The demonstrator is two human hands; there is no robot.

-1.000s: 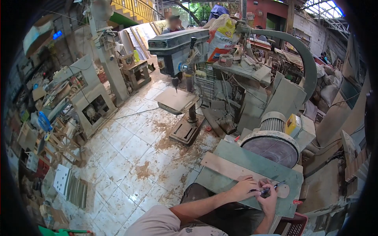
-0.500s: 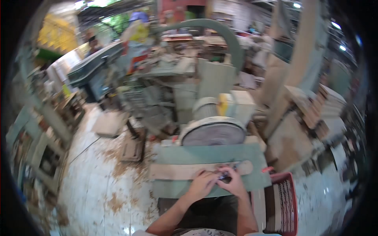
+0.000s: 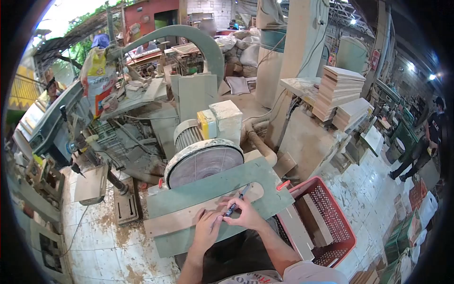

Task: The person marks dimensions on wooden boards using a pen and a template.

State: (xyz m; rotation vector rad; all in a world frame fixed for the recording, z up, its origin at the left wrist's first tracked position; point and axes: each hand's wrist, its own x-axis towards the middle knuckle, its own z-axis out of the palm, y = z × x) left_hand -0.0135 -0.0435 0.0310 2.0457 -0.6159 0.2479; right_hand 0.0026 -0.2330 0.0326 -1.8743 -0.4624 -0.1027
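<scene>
A long wooden board with a rounded right end [image 3: 177, 221] lies on a green table [image 3: 165, 201] in front of a disc sander [image 3: 205, 166]. My right hand [image 3: 246, 215] pinches a dark pen-like tool [image 3: 231, 208] over the board. Close beside it on the left, my left hand [image 3: 207, 229] has its fingers bent together at the lower end of the tool. Whether they grip that end is hidden. Another slim dark pen-like item [image 3: 244, 190] shows just above my right hand, near the board's rounded end.
A red crate [image 3: 347, 232] with wooden pieces stands right of the table. Stacked boards [image 3: 338, 90] sit behind it. A drill press [image 3: 92, 182] is at the left. One person [image 3: 428, 137] stands far right; another [image 3: 51, 90] is far left.
The view has swung right and tilted, so the table and sander now appear further left and slanted. My hands remain together over the board, and the pen-like tool shows more clearly.
</scene>
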